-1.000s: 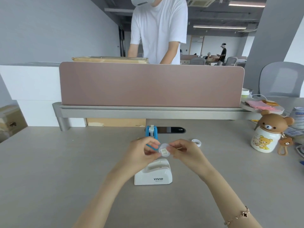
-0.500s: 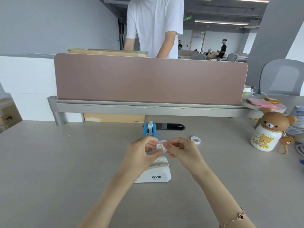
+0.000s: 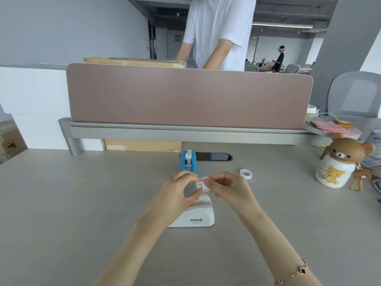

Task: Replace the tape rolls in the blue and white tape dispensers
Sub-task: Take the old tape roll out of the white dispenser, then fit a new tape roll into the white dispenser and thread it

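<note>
Both hands have kept their joint pinch on the small tape roll over the last second, while the roll has turned from showing its round face toward the camera to a more edge-on angle, its squarish white core now facing down toward the viewer. Going from left to right across the grey worktop: the left hand, with a thin ring on one finger, curls in from the near edge and grips the left side of the clear tape roll with thumb and fingertips. That roll is held in the air just above the white tape dispenser, which stands near the middle of the worktop with the word VIVID on its near face. Behind the hands, toward the far edge, the blue tape dispenser stands upright with a roll seated in it. The right hand closes on the right side of the same held roll, a bracelet showing on its wrist at the near edge. Farther right, a spare tape roll lies flat on the worktop, apart from both dispensers. Near the right edge stands a bear-shaped jar with a bear charm hanging beside it. Along the far edge runs a pink divider panel, and a person in a white shirt stands beyond it.
</note>
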### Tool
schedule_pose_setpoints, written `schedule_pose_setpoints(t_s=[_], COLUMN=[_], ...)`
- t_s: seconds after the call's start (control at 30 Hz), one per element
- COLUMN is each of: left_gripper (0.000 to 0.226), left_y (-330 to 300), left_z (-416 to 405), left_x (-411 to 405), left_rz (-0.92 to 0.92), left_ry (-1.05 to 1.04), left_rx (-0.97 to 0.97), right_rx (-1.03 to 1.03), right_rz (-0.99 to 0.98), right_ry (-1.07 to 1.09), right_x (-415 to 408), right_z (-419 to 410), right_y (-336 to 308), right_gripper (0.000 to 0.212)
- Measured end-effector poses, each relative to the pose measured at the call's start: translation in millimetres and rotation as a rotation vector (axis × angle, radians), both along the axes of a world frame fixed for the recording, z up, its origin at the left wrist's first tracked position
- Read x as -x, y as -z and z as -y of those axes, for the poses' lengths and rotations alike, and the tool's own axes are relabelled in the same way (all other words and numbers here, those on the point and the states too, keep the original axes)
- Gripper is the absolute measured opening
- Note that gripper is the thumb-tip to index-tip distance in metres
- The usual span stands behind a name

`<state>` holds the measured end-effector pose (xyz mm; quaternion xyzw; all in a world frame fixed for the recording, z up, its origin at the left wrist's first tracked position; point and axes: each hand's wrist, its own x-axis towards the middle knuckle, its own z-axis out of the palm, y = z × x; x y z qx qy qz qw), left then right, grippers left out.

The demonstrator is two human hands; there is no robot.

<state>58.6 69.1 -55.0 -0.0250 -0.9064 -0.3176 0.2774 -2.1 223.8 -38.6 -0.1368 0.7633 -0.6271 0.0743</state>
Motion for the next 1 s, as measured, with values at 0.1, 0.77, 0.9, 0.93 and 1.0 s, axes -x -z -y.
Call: schedule_pose_setpoints(t_s=[0.1,0.77,0.9,0.93,1.0], left_gripper=[0.023,0.015,0.015,0.016,0.017], left_y=[-0.1,3.0,6.2,7.0,7.3], left_z=[-1.5,31.2,31.0,31.1,31.8], left_x=[-2.0,-0.1,0.0,0.1,-0.3], left_rz=[-0.046,-0.064,-0.015,-0.013,-0.017], left_ry=[-0.019,-0.155,-0.142,-0.139,-0.135], left_rx=[0.036,-0.264,-0.301,-0.311,-0.329], right_rx=[-0.002,-0.247,-0.297,-0.308,-0.324], right_rz=[0.0,-0.036,0.027,0.032,0.048], right_ry=[-0.001,0.419,0.381,0.378,0.379], right_x=[-0.3,98.9,116.7,118.8,121.8], right_z=[0.1,-50.7,-41.2,-38.2,-32.9], right_y=[0.3,29.6,37.8,40.0,44.5], right_gripper=[0.018,0.01,0.015,0.015,0.017])
